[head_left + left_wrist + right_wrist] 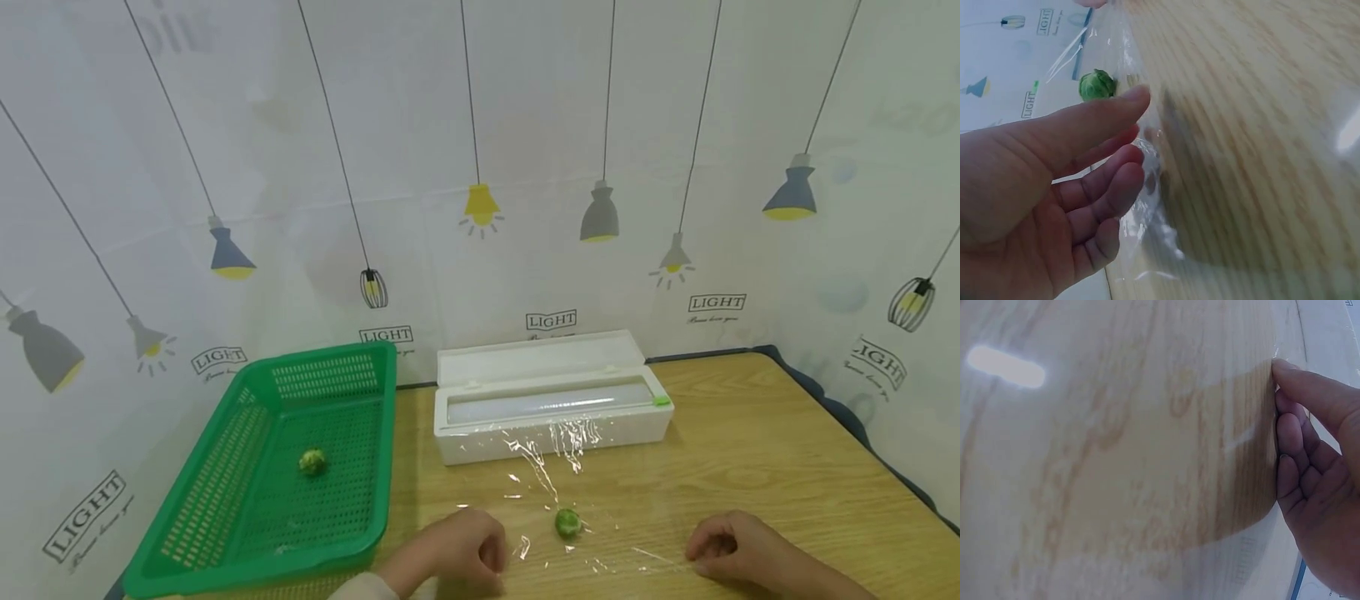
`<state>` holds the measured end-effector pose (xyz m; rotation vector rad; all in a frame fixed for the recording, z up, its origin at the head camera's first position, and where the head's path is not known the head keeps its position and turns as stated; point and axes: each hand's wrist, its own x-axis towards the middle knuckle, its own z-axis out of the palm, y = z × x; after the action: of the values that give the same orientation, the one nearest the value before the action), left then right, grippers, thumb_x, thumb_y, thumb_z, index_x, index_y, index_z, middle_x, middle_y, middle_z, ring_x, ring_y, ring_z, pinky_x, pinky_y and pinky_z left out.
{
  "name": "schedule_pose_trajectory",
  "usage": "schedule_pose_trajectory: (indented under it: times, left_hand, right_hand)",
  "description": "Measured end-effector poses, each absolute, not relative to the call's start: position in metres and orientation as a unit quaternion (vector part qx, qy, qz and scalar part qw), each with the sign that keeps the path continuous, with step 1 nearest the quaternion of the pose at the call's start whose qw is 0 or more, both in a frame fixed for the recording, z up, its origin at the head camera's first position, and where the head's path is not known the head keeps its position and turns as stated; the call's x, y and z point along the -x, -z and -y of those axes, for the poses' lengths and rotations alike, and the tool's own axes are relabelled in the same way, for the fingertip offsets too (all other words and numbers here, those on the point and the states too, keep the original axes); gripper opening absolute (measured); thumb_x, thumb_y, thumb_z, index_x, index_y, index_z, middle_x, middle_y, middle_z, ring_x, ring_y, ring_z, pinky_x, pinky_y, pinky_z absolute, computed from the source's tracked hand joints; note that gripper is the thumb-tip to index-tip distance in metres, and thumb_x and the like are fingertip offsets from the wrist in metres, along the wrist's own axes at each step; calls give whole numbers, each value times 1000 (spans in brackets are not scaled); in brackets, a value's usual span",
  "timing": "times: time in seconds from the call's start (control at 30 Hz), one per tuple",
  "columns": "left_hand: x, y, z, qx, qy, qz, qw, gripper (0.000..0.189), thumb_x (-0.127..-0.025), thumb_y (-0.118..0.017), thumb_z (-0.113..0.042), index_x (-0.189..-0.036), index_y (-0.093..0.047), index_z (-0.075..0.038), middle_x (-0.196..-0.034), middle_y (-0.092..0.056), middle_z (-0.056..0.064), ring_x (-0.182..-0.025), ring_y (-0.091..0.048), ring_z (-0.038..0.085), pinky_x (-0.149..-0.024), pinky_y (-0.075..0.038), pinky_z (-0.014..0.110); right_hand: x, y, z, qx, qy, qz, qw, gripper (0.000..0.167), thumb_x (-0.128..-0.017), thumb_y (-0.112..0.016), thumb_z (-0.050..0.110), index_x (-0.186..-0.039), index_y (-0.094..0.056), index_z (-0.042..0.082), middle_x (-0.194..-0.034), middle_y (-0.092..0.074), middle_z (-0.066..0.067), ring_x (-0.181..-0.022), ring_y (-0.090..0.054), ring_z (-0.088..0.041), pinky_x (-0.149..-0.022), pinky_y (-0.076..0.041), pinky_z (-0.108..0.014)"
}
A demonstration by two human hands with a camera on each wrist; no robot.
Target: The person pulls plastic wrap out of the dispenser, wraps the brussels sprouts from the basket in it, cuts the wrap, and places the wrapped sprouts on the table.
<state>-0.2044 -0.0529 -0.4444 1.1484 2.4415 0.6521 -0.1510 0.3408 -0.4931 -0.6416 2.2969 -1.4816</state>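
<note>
A sheet of clear plastic wrap (pixel 525 546) stretches from the white wrap box (pixel 555 433) toward me across the table. On it, between my hands, is a green Brussels sprout (pixel 567 523), its leaves visible in the left wrist view (pixel 1097 85). My left hand (pixel 468 550) pinches the wrap's near edge on the left, thumb and forefinger together and the other fingers curled. Over on the right, my right hand (pixel 738 550) pinches the same edge between thumb (pixel 1310 384) and forefinger. The box's lid stands raised, showing the roll (pixel 551 402) inside.
A green plastic basket (pixel 381 483) stands at the left with a second, paler sprout (pixel 312 462) in it. A bright green tab (pixel 661 401) marks the box's right end. Behind the wooden table (pixel 750 442) hangs a lamp-printed cloth (pixel 525 125).
</note>
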Motion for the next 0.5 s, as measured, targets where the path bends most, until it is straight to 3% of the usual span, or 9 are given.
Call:
schedule_pose_trajectory:
  times: [0.23, 0.5]
  left_hand:
    - [199, 446, 65, -401, -245, -860, 198, 27, -60, -80, -2, -74, -59, -10, -62, -52, -9, -57, -44, -4, -54, -40, 12]
    - [199, 450, 75, -416, -287, -844, 181, 24, -62, -74, 6, -75, -60, -7, -64, -56, -6, -60, -47, -3, -56, -42, 12]
  right_hand:
    - [151, 493, -340, 224, 513, -813, 162, 10, -83, -65, 9, -86, -66, 0, -77, -61, 7, -64, -53, -2, -53, -46, -24]
    - [151, 492, -339, 214, 511, -817, 164, 11, -83, -66, 8, -86, -66, -2, -77, -61, 6, -65, -52, -2, -53, -46, -23]
